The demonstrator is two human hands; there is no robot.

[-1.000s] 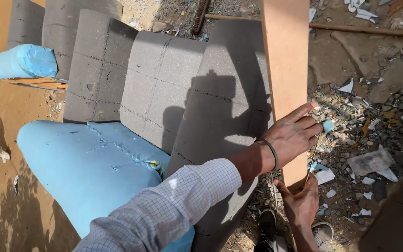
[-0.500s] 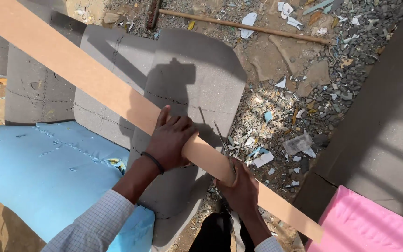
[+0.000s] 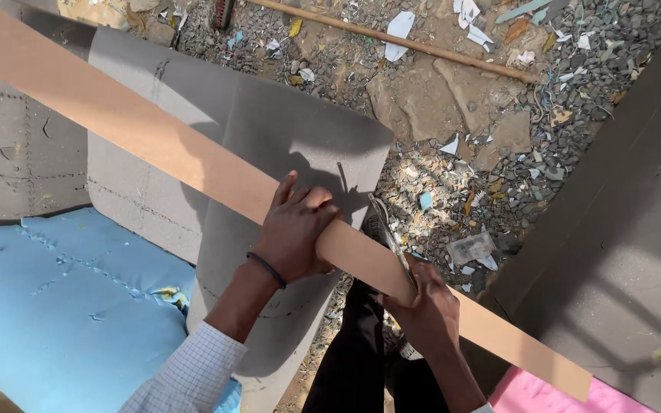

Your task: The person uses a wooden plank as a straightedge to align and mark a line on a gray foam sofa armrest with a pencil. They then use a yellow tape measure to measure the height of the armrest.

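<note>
Head view: left hand clamped over long wooden strip on grey foam sheet, right hand gripping a blade just beside those curled fingers, liable to nick them on a slip.

Harsh sunlight, hard dark shadows on grey foam — sharp focus, no blur

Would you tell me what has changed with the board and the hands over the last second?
The long board swung from upright to a slant across the grey foam sheet. The left hand stayed on top; the right hand, with its blade, remained at the lower edge.
</note>
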